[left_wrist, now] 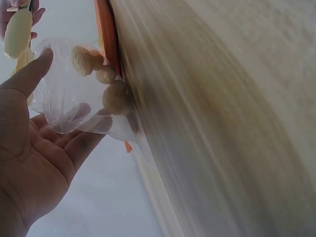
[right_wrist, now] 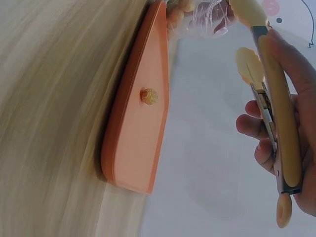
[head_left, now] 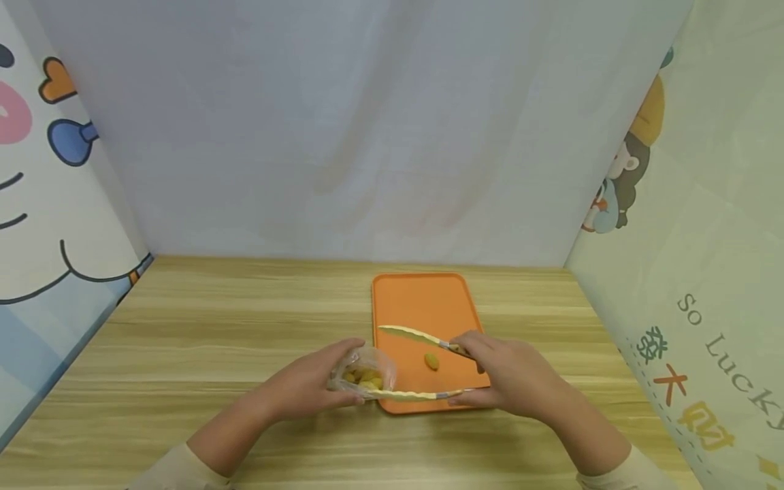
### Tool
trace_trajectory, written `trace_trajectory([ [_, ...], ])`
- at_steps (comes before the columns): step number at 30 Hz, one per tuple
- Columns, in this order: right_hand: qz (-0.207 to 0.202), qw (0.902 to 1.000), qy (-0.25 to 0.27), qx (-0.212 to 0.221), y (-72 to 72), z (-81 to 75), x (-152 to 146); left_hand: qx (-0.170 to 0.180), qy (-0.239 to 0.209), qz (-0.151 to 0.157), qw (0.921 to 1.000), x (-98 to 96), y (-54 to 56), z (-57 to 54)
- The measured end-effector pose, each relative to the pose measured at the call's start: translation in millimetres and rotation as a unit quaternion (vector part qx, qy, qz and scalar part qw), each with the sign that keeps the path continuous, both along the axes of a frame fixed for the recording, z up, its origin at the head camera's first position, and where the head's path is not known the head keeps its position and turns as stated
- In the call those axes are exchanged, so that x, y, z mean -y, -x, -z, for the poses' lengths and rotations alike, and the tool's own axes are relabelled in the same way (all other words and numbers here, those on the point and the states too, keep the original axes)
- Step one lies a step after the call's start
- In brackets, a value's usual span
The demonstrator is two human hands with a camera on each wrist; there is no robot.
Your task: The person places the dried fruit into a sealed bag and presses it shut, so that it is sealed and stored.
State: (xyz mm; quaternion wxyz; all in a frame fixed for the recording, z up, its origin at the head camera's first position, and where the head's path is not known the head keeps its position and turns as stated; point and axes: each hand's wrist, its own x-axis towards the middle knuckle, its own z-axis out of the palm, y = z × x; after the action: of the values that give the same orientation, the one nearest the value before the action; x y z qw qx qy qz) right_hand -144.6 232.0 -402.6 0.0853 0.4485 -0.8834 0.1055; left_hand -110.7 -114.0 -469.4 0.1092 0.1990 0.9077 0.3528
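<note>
My left hand grips a clear plastic bag at its mouth, thumb on one side and fingers on the other. Inside the bag lie several rounded yellowish-brown pieces. In my right hand is a pair of tongs with cream tips and metal arms. The tongs are spread wide, with nothing between the tips, and the lower tip overlaps the bag's mouth in the head view. One rough yellowish piece rests on the orange tray, below the tongs.
The tray lies on a wood-grain table, with the bag by its near left corner. A pale cloth hangs behind the table. Printed panels flank it, the right one bearing lettering.
</note>
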Motion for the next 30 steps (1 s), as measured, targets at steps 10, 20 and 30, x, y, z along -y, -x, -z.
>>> trace_trajectory([
  [10, 0.072, 0.9949, 0.005, 0.071, -1.6, -3.3, -13, -0.014, 0.007, -0.005, 0.9999, -0.4, 0.6, 2.5],
  [20, 0.142, 0.9813, 0.003, 0.130, -0.4, -0.1, -36, -0.011, 0.006, -0.005, 0.9999, -1.8, 0.8, 1.9],
  [30, 0.173, 0.9791, -0.014, 0.106, 4.1, 11.1, -61, -0.020, 0.009, -0.006, 0.9997, -1.8, 1.4, 3.0],
])
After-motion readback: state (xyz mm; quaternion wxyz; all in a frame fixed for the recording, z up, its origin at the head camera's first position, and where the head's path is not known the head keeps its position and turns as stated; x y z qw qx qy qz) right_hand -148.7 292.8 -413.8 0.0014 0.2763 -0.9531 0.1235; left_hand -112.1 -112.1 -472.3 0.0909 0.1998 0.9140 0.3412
